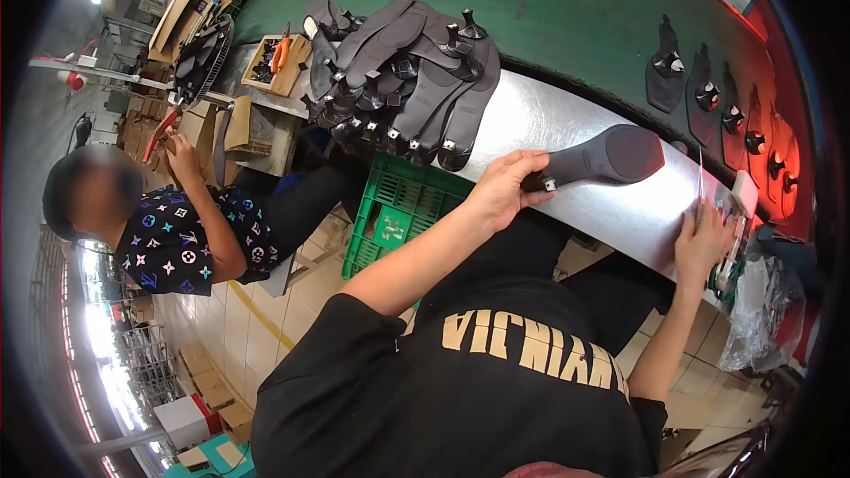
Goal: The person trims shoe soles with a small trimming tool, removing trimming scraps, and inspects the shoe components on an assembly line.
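Observation:
My left hand (509,184) grips a dark shoe sole (611,155) by its heel end, with fingers and thumb closed round it. The sole is tilted, its broad toe part pointing right above the metal bench (531,115). My right hand (704,235) is at the bench's right end, fingers drawn together round a thin pointed tool (701,179) whose exact kind I cannot make out. Beside that hand stands a small whitish block-shaped item (744,193). To the left of my left hand lies a heap of similar dark heeled soles (412,66).
A green belt (567,9) runs behind the bench, carrying several heeled soles (664,75) toward a red-lit opening (779,142). Below the heap is a green crate (390,212). A wooden box (288,75) holds orange-handled pliers (282,53). A co-worker (195,230) sits at left; a plastic bag (761,310) hangs at right.

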